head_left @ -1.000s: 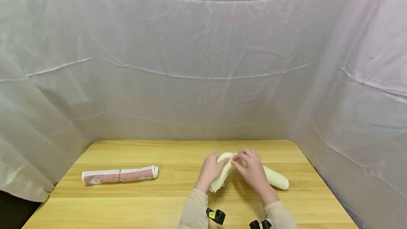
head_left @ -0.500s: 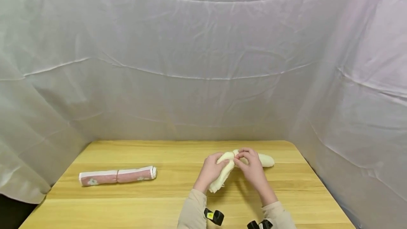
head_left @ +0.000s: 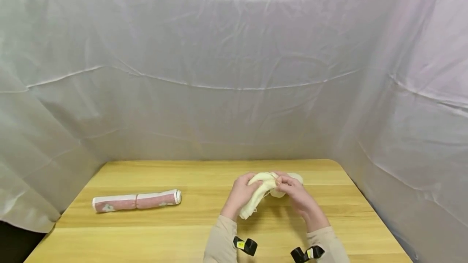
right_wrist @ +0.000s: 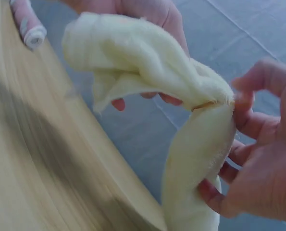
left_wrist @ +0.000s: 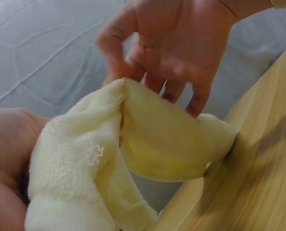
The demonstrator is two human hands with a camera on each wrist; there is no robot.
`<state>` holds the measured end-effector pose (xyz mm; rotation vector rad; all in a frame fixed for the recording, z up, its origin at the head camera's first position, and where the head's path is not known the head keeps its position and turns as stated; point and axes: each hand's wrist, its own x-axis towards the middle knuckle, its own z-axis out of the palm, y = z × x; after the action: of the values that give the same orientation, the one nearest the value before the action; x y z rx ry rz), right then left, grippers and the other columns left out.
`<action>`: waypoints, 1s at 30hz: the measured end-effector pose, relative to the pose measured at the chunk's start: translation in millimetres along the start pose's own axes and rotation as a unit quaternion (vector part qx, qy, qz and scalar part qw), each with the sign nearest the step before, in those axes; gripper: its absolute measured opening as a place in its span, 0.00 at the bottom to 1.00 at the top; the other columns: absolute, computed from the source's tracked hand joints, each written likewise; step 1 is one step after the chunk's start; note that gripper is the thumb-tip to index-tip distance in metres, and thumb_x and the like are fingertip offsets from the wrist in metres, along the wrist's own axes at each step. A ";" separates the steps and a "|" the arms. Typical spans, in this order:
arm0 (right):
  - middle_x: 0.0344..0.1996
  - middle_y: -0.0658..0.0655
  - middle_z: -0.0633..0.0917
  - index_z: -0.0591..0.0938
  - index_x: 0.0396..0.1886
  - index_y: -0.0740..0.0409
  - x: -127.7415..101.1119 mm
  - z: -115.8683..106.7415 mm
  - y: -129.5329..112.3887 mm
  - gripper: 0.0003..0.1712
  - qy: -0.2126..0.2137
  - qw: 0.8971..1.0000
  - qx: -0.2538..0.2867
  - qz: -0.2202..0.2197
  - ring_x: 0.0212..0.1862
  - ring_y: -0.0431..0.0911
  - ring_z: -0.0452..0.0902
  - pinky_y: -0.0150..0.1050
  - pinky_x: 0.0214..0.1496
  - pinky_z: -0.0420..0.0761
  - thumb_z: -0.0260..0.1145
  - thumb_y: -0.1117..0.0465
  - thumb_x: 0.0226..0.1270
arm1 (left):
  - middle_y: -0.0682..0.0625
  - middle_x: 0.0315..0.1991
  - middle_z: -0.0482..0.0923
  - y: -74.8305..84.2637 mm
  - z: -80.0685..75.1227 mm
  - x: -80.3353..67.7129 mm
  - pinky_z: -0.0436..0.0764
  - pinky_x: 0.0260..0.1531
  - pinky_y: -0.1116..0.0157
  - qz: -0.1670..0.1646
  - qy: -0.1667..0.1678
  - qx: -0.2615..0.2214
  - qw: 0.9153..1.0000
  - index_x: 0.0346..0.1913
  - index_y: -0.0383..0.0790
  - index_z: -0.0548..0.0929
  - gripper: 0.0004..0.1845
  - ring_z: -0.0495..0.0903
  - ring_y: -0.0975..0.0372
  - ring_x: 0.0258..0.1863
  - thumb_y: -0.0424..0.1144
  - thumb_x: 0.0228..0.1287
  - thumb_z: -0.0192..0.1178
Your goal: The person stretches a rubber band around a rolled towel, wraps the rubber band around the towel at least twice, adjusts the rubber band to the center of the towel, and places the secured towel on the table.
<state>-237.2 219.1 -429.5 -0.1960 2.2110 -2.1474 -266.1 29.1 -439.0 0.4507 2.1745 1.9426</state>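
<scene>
A cream rolled towel (head_left: 258,193) is held bent above the table, a thin brown band (right_wrist: 204,105) cinching it near its middle. My left hand (head_left: 238,196) grips one half, thumb on the near side, and that half's end hangs loose and partly unrolled in the right wrist view. Beside the band, my right hand (head_left: 301,200) has thumb and forefinger pinched together at the bend. Its other fingers (right_wrist: 212,192) lie against the far half, which slopes down toward the wood in the left wrist view. Whether the pinch holds band or cloth is hard to tell.
A pink and white rolled towel (head_left: 135,201) with a band round its middle lies on the left of the wooden table (head_left: 146,238). Grey fabric (head_left: 234,113) hangs behind and at both sides. Each wrist wears a black camera strap.
The towel's right half has swung inward and back, so the towel bends more sharply. My right hand has shifted slightly right and turned, staying at the band. The left hand keeps its grip.
</scene>
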 end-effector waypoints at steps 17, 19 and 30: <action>0.59 0.64 0.79 0.75 0.26 0.63 1.1 -7.7 -2.3 0.06 0.217 0.948 -0.224 -0.057 0.67 0.60 0.66 0.61 0.65 0.67 0.65 0.69 0.55 | 0.44 0.38 0.83 4.9 -9.5 -2.8 0.79 0.25 0.70 0.059 -0.081 0.080 0.992 0.48 0.37 0.84 0.12 0.77 0.66 0.25 0.37 0.65 0.61; 0.58 0.65 0.79 0.76 0.28 0.62 0.3 -6.9 -1.5 0.06 0.191 0.944 -0.255 -0.086 0.64 0.60 0.68 0.61 0.63 0.68 0.67 0.69 0.56 | 0.45 0.39 0.84 3.8 -11.1 -3.2 0.79 0.26 0.70 0.064 -0.073 0.098 0.990 0.50 0.38 0.84 0.13 0.77 0.66 0.25 0.38 0.66 0.60; 0.54 0.63 0.81 0.77 0.53 0.62 -6.0 -21.6 2.0 0.19 0.012 0.954 -0.259 -0.150 0.61 0.59 0.73 0.67 0.66 0.65 0.67 0.61 0.64 | 0.50 0.48 0.85 3.0 -18.8 -2.4 0.79 0.44 0.62 0.140 -0.033 0.273 0.951 0.50 0.47 0.84 0.11 0.81 0.63 0.40 0.37 0.68 0.59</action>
<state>-234.0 241.4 -431.1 -0.5598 2.8748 -1.6252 -269.9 11.0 -433.9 0.9379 2.7107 1.3706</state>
